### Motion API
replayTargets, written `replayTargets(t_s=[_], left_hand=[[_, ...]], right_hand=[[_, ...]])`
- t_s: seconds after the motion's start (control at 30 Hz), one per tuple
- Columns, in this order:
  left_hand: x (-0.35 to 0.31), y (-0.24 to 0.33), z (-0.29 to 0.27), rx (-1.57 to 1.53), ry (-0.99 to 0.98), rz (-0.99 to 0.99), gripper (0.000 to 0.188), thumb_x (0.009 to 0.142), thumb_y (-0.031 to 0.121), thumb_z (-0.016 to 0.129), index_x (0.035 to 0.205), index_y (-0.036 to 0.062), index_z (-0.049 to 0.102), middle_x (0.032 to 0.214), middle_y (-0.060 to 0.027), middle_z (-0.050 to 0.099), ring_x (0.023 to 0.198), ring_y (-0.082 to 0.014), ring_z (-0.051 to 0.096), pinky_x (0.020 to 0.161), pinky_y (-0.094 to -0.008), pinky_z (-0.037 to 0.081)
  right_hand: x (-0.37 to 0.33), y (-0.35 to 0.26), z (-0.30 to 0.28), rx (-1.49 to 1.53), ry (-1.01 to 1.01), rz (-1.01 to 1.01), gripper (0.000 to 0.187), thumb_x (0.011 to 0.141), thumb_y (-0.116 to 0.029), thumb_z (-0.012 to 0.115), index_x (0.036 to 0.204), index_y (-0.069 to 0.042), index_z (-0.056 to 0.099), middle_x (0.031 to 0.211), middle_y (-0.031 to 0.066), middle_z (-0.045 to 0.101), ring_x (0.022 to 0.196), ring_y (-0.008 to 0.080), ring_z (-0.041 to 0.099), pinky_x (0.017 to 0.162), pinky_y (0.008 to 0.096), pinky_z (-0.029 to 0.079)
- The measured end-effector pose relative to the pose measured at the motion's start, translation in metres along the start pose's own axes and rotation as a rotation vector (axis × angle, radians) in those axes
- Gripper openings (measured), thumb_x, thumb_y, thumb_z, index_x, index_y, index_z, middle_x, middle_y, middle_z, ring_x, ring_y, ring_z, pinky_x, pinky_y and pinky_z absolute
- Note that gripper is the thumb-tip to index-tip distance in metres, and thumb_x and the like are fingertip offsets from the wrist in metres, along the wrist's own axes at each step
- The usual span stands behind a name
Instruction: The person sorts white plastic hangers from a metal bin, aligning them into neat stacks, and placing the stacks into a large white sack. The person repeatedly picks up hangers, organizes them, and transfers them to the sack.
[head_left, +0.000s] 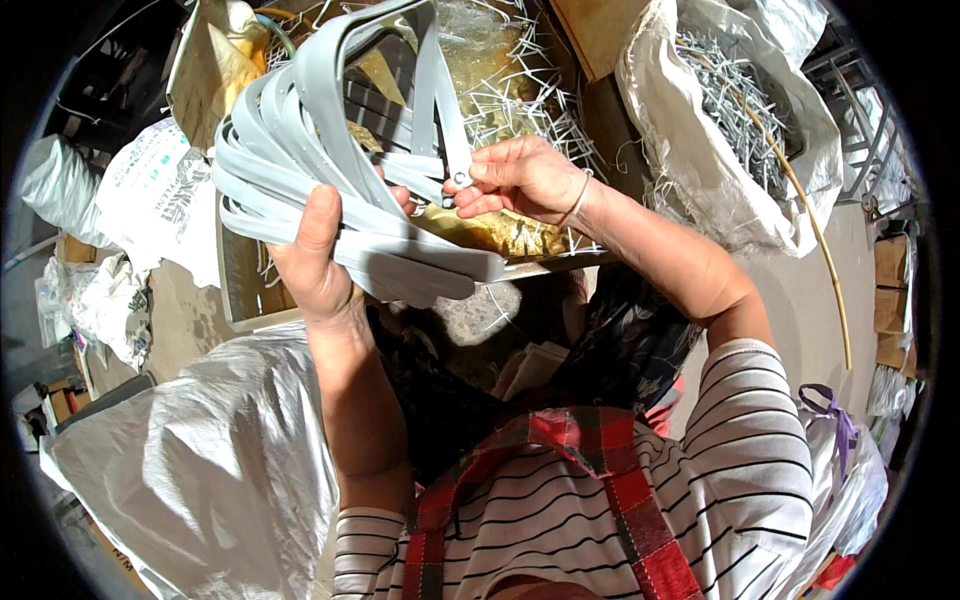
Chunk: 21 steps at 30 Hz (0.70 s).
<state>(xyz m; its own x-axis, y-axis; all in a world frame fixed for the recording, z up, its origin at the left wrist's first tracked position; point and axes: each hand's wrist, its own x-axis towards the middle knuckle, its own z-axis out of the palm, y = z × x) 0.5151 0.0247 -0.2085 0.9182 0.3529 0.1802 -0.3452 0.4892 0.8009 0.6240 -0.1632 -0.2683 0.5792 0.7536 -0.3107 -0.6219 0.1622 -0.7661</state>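
Observation:
A thick bundle of flat grey plastic or rubber straps (pixel 262 150), bent into long loops, is in my left hand (pixel 322 250). That thumb lies along the outside of the bundle, with fingertips showing on its far side. The rounded ends (pixel 450 268) of several straps hang toward me, partly in shadow. My right hand (pixel 527 178) has thumb and fingers closed on the end of one strap (pixel 452 140), which comes down from a tall loop. A small ring-shaped hole or eyelet (pixel 460 179) shows at that end, beside the fingertips.
Beneath the bundle stands a shallow box (pixel 236 275) with thin white offcuts (pixel 515 75) scattered inside. Right of it, an open white sack (pixel 655 120) holds more grey-white pieces (pixel 730 110), and a thin cane (pixel 812 215) leans across it. White sacks (pixel 210 450) lie at left.

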Motion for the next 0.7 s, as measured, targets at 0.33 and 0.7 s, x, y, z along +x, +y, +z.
replayTargets(t_s=[0.33,0.7], left_hand=[[0.005,-0.003,-0.020,-0.109,-0.046,-0.081,0.039,0.091,0.025,0.044,0.113,-0.0078,0.046,0.095,-0.0217,0.059,0.079,-0.0301,0.063,0.069,-0.0415,0.054],[0.014,-0.001,-0.028,-0.255,0.058,-0.134,0.039,0.087,0.027,0.051,0.103,-0.0081,0.052,0.089,-0.0185,0.060,0.077,-0.0279,0.062,0.068,-0.0389,0.054]], right_hand=[[-0.001,-0.002,-0.003,0.015,-0.028,0.009,0.027,0.088,-0.010,0.052,0.106,0.010,0.053,0.096,0.0231,0.061,0.078,0.0215,0.064,0.075,0.0361,0.055],[-0.007,-0.010,-0.003,0.086,-0.074,0.021,0.023,0.087,-0.010,0.054,0.100,0.009,0.056,0.095,0.0257,0.061,0.071,0.0202,0.063,0.068,0.0385,0.056]])
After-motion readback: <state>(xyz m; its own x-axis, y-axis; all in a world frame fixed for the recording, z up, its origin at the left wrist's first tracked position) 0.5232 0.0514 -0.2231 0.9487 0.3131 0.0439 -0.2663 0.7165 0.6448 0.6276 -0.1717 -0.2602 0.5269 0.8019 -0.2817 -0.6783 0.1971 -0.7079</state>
